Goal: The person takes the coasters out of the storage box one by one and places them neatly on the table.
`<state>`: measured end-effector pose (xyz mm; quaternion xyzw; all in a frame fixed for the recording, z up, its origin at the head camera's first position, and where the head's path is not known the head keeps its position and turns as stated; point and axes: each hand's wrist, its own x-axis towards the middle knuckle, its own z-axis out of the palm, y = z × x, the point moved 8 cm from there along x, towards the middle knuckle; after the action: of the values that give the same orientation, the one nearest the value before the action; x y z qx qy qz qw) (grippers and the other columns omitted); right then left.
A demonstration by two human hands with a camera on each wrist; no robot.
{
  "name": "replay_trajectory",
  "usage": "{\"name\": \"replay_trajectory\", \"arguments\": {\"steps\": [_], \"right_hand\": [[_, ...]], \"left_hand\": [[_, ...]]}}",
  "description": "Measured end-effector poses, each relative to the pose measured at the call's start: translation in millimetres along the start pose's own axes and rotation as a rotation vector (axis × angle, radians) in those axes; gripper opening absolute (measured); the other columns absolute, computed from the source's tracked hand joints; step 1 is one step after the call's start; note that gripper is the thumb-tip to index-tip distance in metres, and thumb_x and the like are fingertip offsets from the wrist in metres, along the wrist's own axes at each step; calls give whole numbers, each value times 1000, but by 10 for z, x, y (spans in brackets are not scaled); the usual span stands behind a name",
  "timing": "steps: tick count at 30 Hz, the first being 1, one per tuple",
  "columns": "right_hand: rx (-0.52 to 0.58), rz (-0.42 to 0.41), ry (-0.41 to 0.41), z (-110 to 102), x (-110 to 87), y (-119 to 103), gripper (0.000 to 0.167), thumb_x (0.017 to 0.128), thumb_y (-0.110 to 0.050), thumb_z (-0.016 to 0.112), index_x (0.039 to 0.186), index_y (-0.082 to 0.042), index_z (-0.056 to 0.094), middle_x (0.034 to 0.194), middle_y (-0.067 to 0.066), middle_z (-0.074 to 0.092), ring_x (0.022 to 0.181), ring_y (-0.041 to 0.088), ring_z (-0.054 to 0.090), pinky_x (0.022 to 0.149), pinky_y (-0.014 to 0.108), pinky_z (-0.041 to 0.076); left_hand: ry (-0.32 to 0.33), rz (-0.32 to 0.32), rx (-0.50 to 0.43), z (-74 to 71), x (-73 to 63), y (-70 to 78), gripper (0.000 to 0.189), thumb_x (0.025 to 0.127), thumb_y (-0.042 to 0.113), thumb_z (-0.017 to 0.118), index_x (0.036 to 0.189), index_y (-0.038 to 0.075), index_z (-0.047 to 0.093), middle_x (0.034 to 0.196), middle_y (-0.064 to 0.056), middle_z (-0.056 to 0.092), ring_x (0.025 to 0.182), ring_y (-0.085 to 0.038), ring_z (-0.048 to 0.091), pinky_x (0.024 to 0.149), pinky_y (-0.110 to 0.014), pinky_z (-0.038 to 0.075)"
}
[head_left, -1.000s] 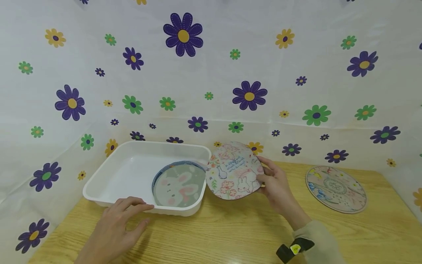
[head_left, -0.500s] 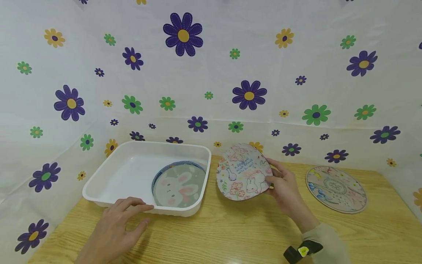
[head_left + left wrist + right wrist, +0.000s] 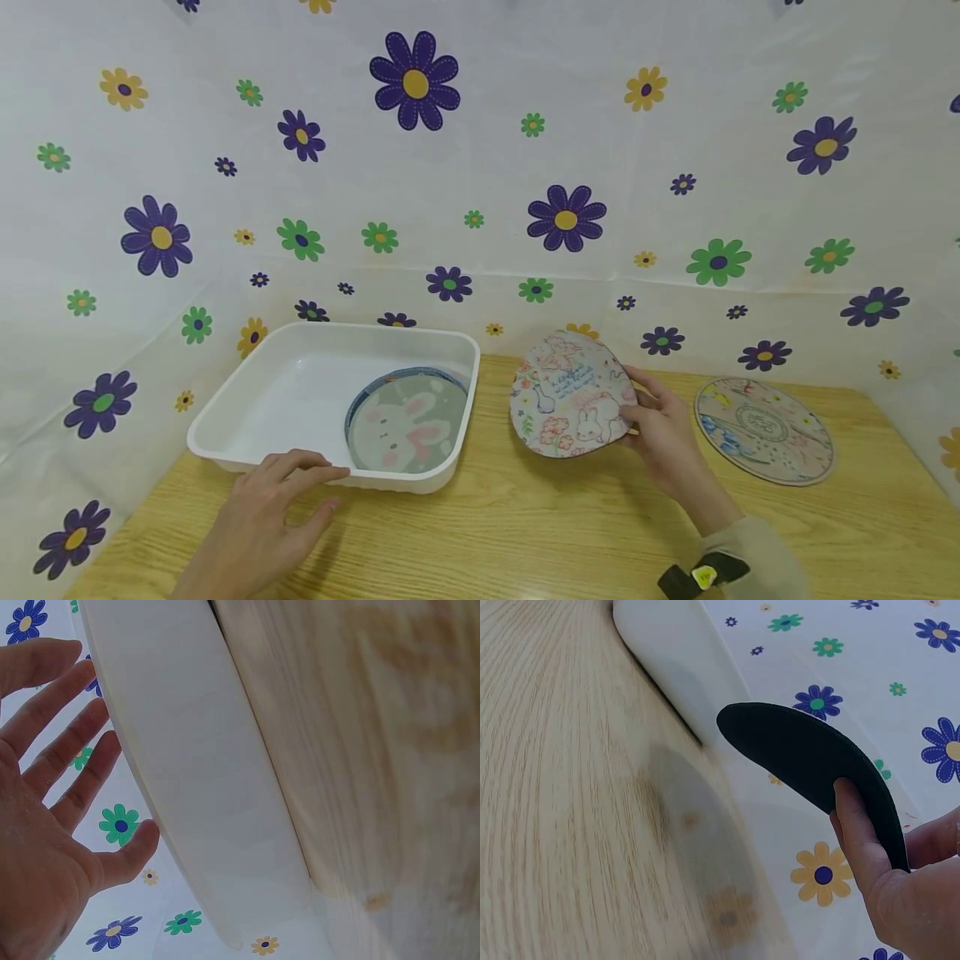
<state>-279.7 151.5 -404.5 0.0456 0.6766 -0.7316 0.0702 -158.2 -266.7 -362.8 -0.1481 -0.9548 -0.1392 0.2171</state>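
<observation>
My right hand (image 3: 663, 429) pinches the right edge of a thin round mat (image 3: 573, 396) printed with a white rabbit, flowers and blue writing. The mat is tilted up off the table, bending slightly, and in the right wrist view its dark underside (image 3: 802, 754) shows with fingers against it. My left hand (image 3: 266, 512) rests its fingertips on the front rim of a white plastic tub (image 3: 247, 454), fingers fairly straight and spread in the left wrist view. Inside the tub, at its right end, lies a grey-green round mat (image 3: 408, 421) with a rabbit face, over a blue-edged one (image 3: 367, 392).
Another round mat (image 3: 765, 429), patterned with flowers, lies flat on the wooden table (image 3: 525, 533) at the right. Behind and beside the table hangs a white cloth (image 3: 480, 158) with purple, green and yellow flowers.
My right hand has moved to the right with the rabbit mat, away from the tub's right edge. The left hand and the tub have stayed in place.
</observation>
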Motion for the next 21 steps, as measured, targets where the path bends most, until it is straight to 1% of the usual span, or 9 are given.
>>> {"name": "replay_trajectory", "arguments": {"steps": [3,12,15,21], "right_hand": [[-13,3,6,-37,4,18,63,103,2,40,161,-19,31,151,19,43,94,13,60,69,23,55],[-9,26,33,-135,9,76,62,103,3,41,160,-21,34,143,14,48,90,12,59,66,23,52],[-8,29,33,-159,10,92,63,103,3,41,160,-22,33,140,12,49,90,12,59,66,23,52],[3,37,43,-230,22,124,66,102,4,42,161,-21,31,132,7,53,85,10,59,64,22,49]], "left_hand": [[-9,-9,-6,8,-1,-11,31,79,20,86,107,28,78,106,7,70,99,-19,64,82,-54,54],[-4,-9,-10,-1,-2,-8,31,78,19,86,106,29,78,106,7,70,100,-19,64,82,-56,54],[-2,-7,-10,-5,-3,-4,31,78,19,87,106,29,78,105,7,70,99,-19,64,82,-55,54],[-18,-17,-17,0,-2,-9,31,79,19,86,107,29,77,106,7,70,100,-19,64,84,-56,54]]}}
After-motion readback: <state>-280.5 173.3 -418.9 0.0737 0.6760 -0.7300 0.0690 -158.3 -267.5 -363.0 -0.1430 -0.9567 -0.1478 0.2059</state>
